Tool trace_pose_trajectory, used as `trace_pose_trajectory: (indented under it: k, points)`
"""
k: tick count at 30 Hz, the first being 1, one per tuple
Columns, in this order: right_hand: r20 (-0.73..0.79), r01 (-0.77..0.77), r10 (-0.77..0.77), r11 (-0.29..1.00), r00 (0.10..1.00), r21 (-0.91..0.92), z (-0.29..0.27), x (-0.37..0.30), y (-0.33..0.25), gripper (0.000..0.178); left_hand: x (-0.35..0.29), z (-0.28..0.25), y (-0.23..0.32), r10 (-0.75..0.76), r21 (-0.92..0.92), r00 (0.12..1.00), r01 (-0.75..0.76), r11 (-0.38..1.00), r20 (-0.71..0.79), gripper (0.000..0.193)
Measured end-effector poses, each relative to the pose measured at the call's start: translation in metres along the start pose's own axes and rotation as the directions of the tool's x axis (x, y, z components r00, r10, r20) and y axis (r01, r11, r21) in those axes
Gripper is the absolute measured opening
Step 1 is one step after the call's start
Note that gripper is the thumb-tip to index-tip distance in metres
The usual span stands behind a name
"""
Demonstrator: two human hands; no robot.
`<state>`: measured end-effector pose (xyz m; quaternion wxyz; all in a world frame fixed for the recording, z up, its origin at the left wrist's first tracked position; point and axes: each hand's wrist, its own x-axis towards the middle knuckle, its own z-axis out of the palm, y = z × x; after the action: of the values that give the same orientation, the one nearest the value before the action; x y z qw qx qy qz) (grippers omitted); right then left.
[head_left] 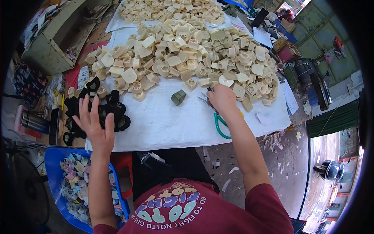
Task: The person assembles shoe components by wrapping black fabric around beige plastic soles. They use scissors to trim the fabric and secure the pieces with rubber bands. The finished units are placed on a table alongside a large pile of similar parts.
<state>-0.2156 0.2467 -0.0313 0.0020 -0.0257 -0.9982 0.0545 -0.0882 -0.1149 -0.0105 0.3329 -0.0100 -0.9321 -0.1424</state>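
My left hand (94,126) is open, its fingers spread over a cluster of small black moulded pieces (121,121) at the left of the table. My right hand (223,99) is closed, fingers curled down near the front of the cream pile. A small dark bit shows at its fingertips, too little to name. Beside and partly under this hand lies a pair of scissors with green handles (217,128), blades pointing up and left. A dark green block (178,97) sits alone on the white sheet (156,128) between my hands. Cream-coloured moulded pieces (179,58) are heaped beyond.
A blue tub (54,165) full of small wrapped pastel pieces stands below the table at left. Near the table's left edge are a steel flask (33,121) and a phone (54,126). Papers (289,95) lie at the right edge. Scraps litter the floor (249,171).
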Motion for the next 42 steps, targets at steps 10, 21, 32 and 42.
trace_pose_trajectory:
  k: [10, 21, 32, 42]
  points:
    - [-0.098, 0.077, -0.013, 0.72, 0.995, 0.69, -0.033, -0.052, 0.015, 0.017, -0.116, -0.029, 0.048, -0.131, -0.338, 0.98, 0.175, 0.925, 0.148, 0.033]
    - [0.207, 0.286, -0.343, 0.922, 0.916, 0.262, 0.014, -0.228, 0.068, 0.013, -0.189, 0.009, 0.046, -0.347, -0.265, 0.799, 0.517, 0.814, 0.491, 0.038]
    - [0.043, 0.522, -0.603, 0.722, 0.796, 0.455, 0.104, -0.206, -0.135, 0.025, -0.183, -0.027, 0.046, -0.425, -0.39, 0.869, 0.494, 0.777, 0.254, 0.015]
    - [0.55, -0.42, -0.502, 0.356, 0.668, 0.835, 0.055, -0.193, -0.1, 0.007, -0.161, -0.018, 0.078, -0.352, -0.58, 0.617, 0.786, 0.217, 0.704, 0.02]
